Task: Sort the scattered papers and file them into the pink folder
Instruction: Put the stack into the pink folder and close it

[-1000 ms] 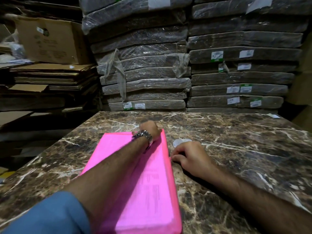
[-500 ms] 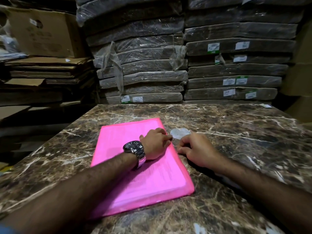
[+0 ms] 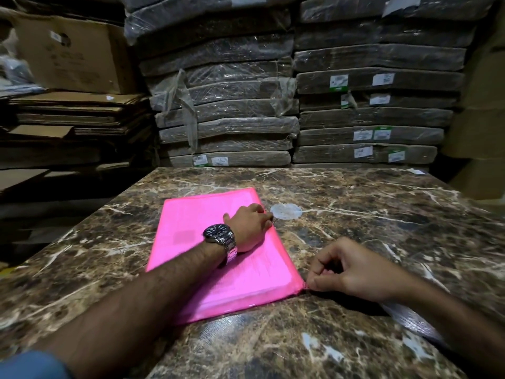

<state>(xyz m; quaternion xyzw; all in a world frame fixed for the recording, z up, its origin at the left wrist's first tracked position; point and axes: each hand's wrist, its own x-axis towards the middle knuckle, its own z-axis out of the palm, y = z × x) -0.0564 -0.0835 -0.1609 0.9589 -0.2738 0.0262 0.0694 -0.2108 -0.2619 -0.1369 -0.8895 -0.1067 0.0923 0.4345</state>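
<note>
The pink folder (image 3: 196, 231) lies closed and flat on the brown marble table (image 3: 369, 242), with printed sheets showing faintly through its translucent cover. My left hand (image 3: 250, 225), with a metal watch on the wrist, rests on the folder near its right edge, fingers curled down onto the cover. My right hand (image 3: 347, 269) sits on the table at the folder's near right corner, thumb and fingers pinched at that corner. No loose papers are visible on the table.
A pale round mark (image 3: 286, 211) sits on the marble just right of the folder. Behind the table rise stacks of plastic-wrapped flat bundles (image 3: 226, 110). Flattened cardboard and a carton (image 3: 73, 56) are piled at the left.
My right hand has slid from beside the folder's far right edge down to its near right corner. The left hand stays on the cover. The folder now lies slightly more turned.
</note>
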